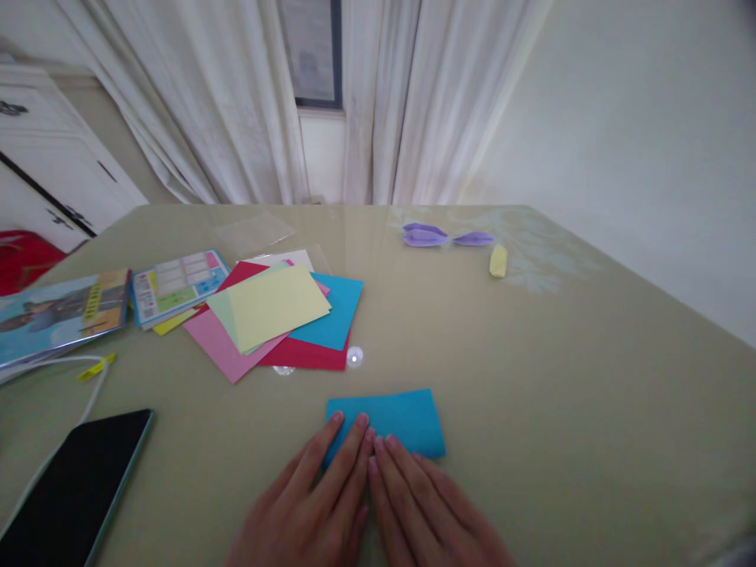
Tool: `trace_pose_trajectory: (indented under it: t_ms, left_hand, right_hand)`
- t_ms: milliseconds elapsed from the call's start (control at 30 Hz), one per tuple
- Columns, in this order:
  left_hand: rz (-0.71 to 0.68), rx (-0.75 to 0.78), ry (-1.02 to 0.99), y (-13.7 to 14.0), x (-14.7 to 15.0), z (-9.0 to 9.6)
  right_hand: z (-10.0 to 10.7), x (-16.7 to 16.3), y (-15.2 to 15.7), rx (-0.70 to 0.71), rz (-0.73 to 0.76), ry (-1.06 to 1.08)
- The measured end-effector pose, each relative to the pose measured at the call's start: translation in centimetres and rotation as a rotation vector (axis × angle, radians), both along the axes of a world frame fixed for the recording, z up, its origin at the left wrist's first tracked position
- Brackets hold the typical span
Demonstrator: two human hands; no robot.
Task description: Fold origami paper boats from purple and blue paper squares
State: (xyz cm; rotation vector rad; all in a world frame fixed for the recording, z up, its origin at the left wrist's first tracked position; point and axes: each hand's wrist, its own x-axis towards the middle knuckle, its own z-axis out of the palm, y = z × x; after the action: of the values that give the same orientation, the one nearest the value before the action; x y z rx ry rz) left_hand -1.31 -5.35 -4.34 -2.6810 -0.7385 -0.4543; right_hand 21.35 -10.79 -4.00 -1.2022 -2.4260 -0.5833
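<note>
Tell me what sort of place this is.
Probably a room in a home: a glass-topped table by a window with white curtains, a white cabinet to the left. Both hands press folded blue paper beside a stack of coloured sheets.

Both wrists drop out past the bottom edge, and the left hand point(307, 504) and right hand point(425, 512) lie flat over the near edge of the blue folded paper point(395, 419), so that edge can't be seen. Over in the paper stack point(277, 319) the red and pink sheets sit mostly buried under the yellow one, while the black tablet point(71, 492) and the booklet point(59, 315) run off the left edge. Far back, the purple paper shapes point(440, 235) and the small yellow piece point(498, 261) are too small and soft to tell what they are, and the print on the leaflet point(177, 285) can't be read.
</note>
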Motion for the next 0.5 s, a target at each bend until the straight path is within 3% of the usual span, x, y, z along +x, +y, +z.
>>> trace_pose_trajectory:
  t_ms: [100, 300, 400, 500]
  left_hand:
    - [0.033, 0.013, -0.044, -0.2, 0.6, 0.0]
    - [0.085, 0.037, -0.028, -0.3, -1.6, 0.3]
    - [0.122, 0.048, 0.003, -0.5, -4.0, 0.7]
    - [0.192, 0.030, -0.025, -1.1, -3.6, 0.6]
  right_hand:
    - [-1.4, -0.6, -1.0, -0.071, 0.022, -0.095]
    - [0.4, 4.0, -1.6, -0.124, -0.034, -0.173]
    - [0.3, 5.6, -2.5, -0.138, -0.053, -0.195]
    - [-0.3, 5.8, -2.7, -0.145, -0.034, -0.165]
